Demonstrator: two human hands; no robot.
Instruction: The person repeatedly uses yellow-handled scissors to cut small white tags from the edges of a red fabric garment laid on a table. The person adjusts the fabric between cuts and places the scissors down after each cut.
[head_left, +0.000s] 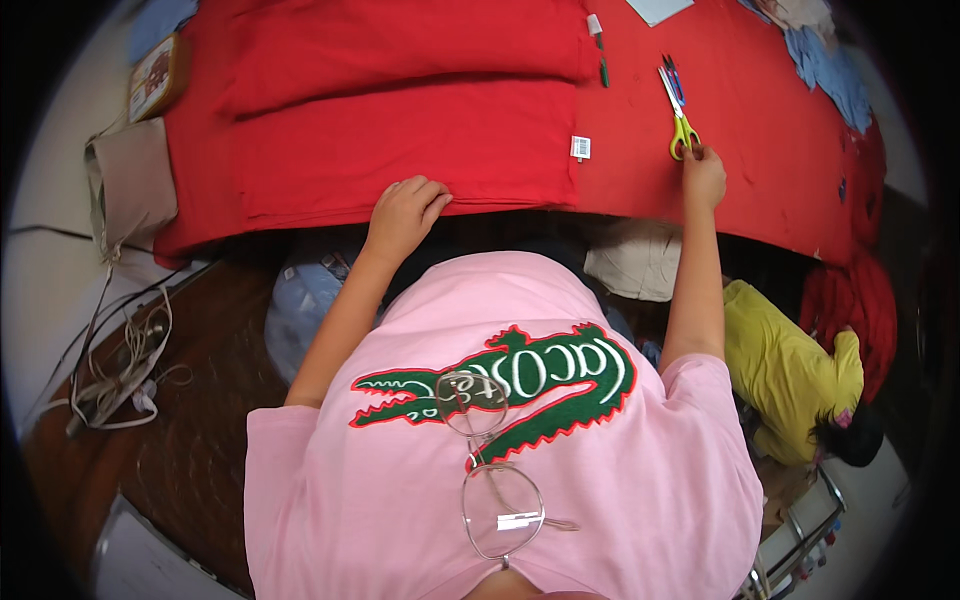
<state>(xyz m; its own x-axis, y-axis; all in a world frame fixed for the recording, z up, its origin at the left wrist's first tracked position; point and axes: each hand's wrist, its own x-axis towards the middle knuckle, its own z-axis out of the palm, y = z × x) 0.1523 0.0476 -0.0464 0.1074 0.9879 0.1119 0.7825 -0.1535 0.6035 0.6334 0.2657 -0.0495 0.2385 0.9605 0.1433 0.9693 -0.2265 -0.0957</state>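
Observation:
My left hand [403,212] rests with curled fingers on the near edge of a folded stack of red fabric [400,150] on the red-covered table [760,130]. My right hand [703,177] lies farther right, fingertips touching the yellow-green handles of a pair of scissors [677,110] that lie flat on the cloth, blades pointing away. It does not grip them. A small white tag [580,147] sits at the stack's right corner. I wear a pink shirt with a green emblem; glasses [490,460] hang at my collar.
Two pens [599,48] lie beyond the stack, white paper [658,9] at the far edge. Blue fabric scraps [830,65] are far right. A person in yellow [800,375] crouches at lower right. Loose cables [125,365] lie on the brown floor at left, a beige cloth [130,180] above them.

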